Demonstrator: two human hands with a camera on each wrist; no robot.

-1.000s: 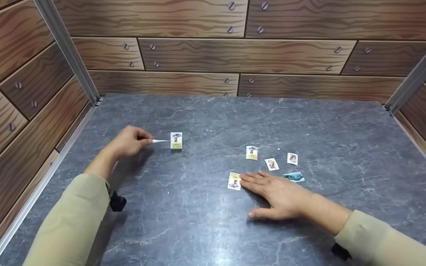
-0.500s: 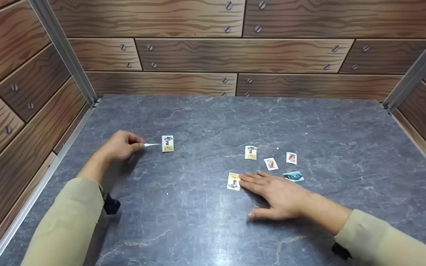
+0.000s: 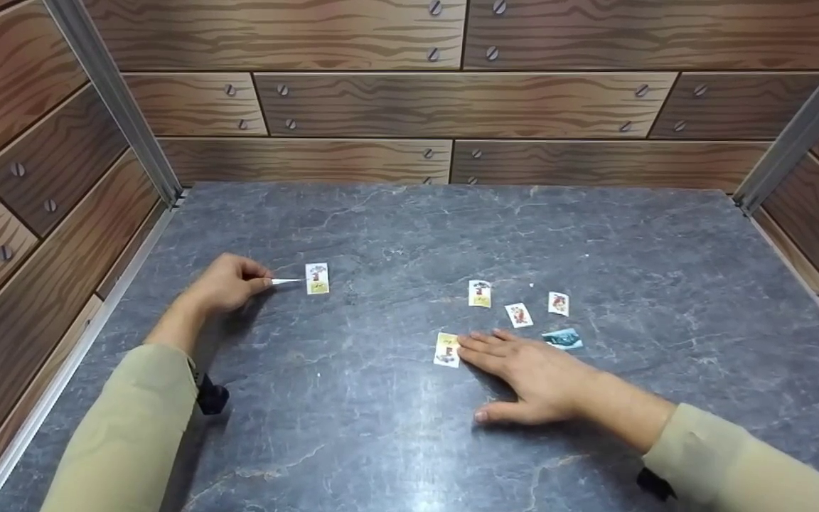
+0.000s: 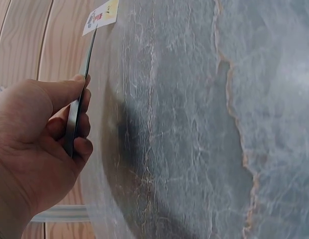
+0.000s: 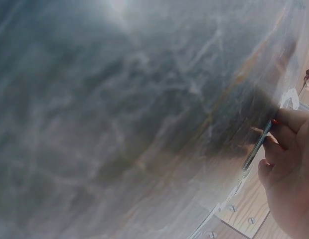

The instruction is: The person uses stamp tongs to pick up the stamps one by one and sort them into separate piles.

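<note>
My left hand (image 3: 228, 284) holds slim metal tweezers (image 4: 75, 117), thumb and curled fingers around them. At the tweezers' tip is a small picture card (image 3: 317, 278), white above with a yellow strip below; it also shows at the top of the left wrist view. My right hand (image 3: 530, 377) lies with fingers extended and thumb spread on the dark table (image 3: 381, 398). Its fingertips touch the right edge of another white-and-yellow card (image 3: 446, 350), turned the other way up. Just beyond the right hand lies a teal card (image 3: 562, 338).
Past the right hand lie a yellow-and-white card (image 3: 480, 294) and two small cards with red figures, one in the middle (image 3: 519, 315) and a farther one (image 3: 559, 304). Wood-print walls (image 3: 352, 107) enclose the table on the back and sides. Tiny white specks dot the tabletop.
The left hand has drawn left and slightly nearer, carrying the tweezers and card along; it slowed in the last half second. The right hand and the cards near it have stayed put.
</note>
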